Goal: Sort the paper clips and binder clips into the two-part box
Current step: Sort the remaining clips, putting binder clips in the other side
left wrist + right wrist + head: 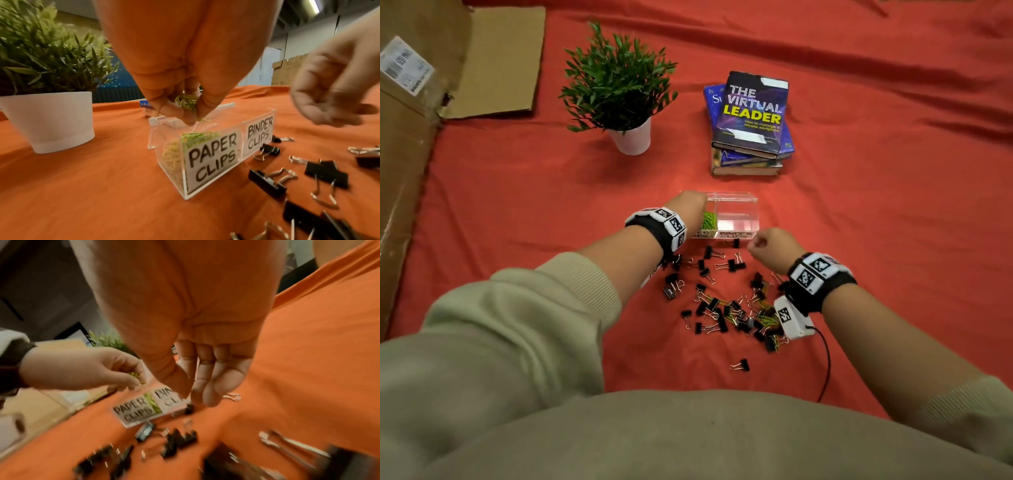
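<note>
A clear two-part box (pixel 738 222) stands on the red cloth, labelled PAPER CLIPS on the left and BINDER CLIPS on the right (pixel 213 164). Green paper clips (pixel 197 138) lie in its left part. My left hand (pixel 186 112) hovers just above that part and pinches a small bunch of green paper clips (pixel 185 101). My right hand (pixel 756 248) hangs in front of the box's right end, fingers (pixel 213 391) loosely bent, with nothing held. Black binder clips (pixel 719 308) lie scattered in front of the box, with yellow-green paper clips (pixel 767 320) among them.
A potted plant (pixel 619 85) in a white pot stands behind the box to the left. A stack of books (pixel 751 120) lies behind it to the right. Cardboard (pixel 431 102) covers the far left. A black cable (pixel 827 363) trails from my right wrist.
</note>
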Demonstrator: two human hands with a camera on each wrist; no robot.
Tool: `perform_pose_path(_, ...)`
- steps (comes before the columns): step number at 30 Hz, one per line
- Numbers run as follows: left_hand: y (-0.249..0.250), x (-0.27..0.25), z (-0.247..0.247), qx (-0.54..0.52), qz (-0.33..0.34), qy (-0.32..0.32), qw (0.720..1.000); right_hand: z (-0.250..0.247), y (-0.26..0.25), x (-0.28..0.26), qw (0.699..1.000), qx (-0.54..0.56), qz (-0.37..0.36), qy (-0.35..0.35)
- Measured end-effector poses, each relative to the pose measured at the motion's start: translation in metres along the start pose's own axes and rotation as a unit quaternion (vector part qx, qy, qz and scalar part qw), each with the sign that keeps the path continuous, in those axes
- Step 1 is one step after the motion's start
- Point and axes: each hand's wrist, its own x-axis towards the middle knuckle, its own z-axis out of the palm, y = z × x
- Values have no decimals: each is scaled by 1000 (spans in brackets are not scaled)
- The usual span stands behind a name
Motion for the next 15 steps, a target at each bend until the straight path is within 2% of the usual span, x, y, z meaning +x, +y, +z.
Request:
perform_pose_path(3,0,4,6,32,9,-3,999,16,27,-13,997,-36,53,-41)
perform_pose_path(5,-2,0,11,25,21,17,999,26,36,-19,996,-46,63,-49)
perform_pose_path(9,0,-29,19,38,84,116,989,43,41,-22,997,-75,27,-25)
perform_pose_path(10,3,-39,24,31,93,124,987,44,41,-21,996,-83,15,-16)
perform_pose_path(12,5,-59,39,11,108,101,989,45,38,-19,996,-88,1,0)
perform_pose_path(15,6,-83,70,10,118,22,993,43,36,-14,998,-52,-9,42)
